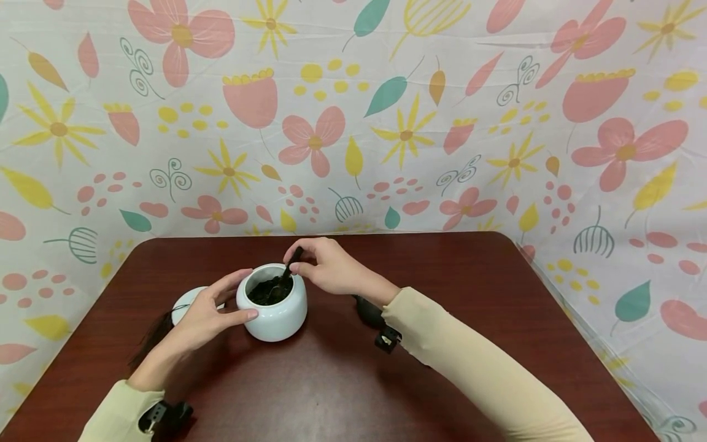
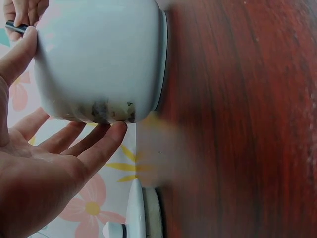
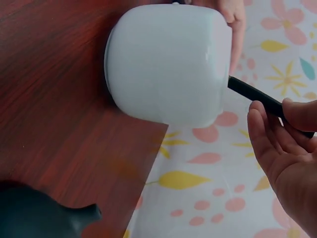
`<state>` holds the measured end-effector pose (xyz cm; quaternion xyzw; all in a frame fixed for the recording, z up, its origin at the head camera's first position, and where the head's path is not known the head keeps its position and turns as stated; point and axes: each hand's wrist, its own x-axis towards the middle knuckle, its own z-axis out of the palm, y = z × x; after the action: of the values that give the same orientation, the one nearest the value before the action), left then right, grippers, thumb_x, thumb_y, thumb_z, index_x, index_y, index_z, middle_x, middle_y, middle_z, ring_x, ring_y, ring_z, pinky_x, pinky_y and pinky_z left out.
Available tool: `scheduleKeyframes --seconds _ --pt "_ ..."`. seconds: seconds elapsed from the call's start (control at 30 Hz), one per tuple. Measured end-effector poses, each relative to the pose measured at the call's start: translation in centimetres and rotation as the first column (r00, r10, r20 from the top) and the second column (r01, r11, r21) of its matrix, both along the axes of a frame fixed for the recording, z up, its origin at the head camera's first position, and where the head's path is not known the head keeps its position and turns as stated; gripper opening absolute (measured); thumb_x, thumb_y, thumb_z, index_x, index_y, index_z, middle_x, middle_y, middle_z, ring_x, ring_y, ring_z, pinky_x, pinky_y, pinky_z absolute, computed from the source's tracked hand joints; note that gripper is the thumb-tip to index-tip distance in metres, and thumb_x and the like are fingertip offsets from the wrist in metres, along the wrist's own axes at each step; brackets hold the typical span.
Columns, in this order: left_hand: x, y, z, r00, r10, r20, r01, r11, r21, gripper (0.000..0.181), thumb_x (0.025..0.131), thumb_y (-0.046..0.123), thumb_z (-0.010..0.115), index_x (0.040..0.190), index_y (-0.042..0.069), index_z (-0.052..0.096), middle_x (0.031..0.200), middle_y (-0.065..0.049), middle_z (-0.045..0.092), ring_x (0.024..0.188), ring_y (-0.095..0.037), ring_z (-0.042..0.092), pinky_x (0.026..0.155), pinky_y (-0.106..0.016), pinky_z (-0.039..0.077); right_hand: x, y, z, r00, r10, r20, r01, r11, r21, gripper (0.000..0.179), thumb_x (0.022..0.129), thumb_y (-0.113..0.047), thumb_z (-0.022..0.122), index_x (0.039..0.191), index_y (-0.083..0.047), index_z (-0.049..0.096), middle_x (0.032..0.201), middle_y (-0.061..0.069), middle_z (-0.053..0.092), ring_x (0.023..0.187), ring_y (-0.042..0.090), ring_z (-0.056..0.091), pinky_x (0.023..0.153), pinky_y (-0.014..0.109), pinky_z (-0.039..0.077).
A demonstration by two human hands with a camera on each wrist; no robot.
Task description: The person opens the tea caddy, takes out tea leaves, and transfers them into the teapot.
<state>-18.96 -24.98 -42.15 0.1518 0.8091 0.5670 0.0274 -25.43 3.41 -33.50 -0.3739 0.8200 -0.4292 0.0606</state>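
A round white ceramic jar [image 1: 278,323] stands upright on the table, its mouth uncovered and dark dried leaves [image 1: 266,293] inside. My left hand [image 1: 205,314] grips the jar's left side, thumb near the rim and fingers spread around the wall. From the right, my right hand [image 1: 331,269] pinches the slim black handle of a scoop [image 3: 255,95] that slants down into the leaves. The scoop's lower end is hidden in the jar. Beside my left hand lies the white lid [image 2: 134,210], partly covered by that hand in the head view.
A dark tassel [image 1: 157,336] hangs by the lid at the left. Under my right wrist, a dark teapot-like vessel with a spout [image 3: 39,213] sits on the brown table [image 1: 331,393]. Behind the table's far edge rises a floral cloth [image 1: 353,123].
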Motion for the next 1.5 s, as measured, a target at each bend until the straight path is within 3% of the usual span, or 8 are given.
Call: scheduleKeyframes --seconds 0.23,0.57,1.13,1.5 --pt "-0.1 0.0 -0.1 1.000 -0.009 -0.006 0.009 1.000 0.007 0.076 0.095 0.013 0.082 0.161 0.009 0.043 0.158 -0.017 0.047 0.143 -0.040 0.045 0.098 -0.025 0.051 0.0 -1.1 -0.5 0.990 0.001 -0.141 0.009 0.998 0.067 0.010 0.104 -0.006 0.067 0.113 -0.008 0.071 0.109 0.000 0.069 0.095 0.010 0.064 0.083 0.026 0.051" --pt "0.0 -0.2 -0.1 1.000 -0.008 -0.001 0.008 1.000 0.006 0.077 0.095 0.014 0.082 0.161 0.011 0.043 0.158 -0.015 0.047 0.143 -0.038 0.045 0.098 -0.025 0.051 0.1 -1.1 0.1 0.969 0.031 -0.244 -0.002 0.993 0.121 0.016 0.107 -0.010 0.064 0.121 -0.005 0.071 0.111 0.002 0.065 0.099 0.013 0.061 0.085 0.026 0.049" --pt "0.1 0.0 -0.1 1.000 -0.005 -0.005 0.005 1.000 0.009 0.076 0.095 0.013 0.082 0.161 0.011 0.043 0.157 -0.016 0.048 0.143 -0.038 0.045 0.098 -0.026 0.051 0.4 -1.4 0.1 0.951 0.045 -0.306 0.014 0.982 0.189 0.019 0.108 -0.008 0.061 0.123 0.000 0.069 0.118 0.008 0.065 0.106 0.019 0.061 0.090 0.028 0.050" --pt "-0.1 -0.2 -0.2 1.000 -0.005 -0.014 0.006 1.000 0.002 0.076 0.095 0.014 0.082 0.161 0.013 0.044 0.157 -0.014 0.049 0.143 -0.037 0.046 0.098 -0.025 0.050 0.2 -2.0 -0.4 0.980 0.030 -0.194 0.014 0.976 0.218 0.021 0.109 -0.012 0.059 0.122 0.000 0.070 0.109 0.005 0.070 0.089 0.012 0.062 0.077 0.024 0.051"
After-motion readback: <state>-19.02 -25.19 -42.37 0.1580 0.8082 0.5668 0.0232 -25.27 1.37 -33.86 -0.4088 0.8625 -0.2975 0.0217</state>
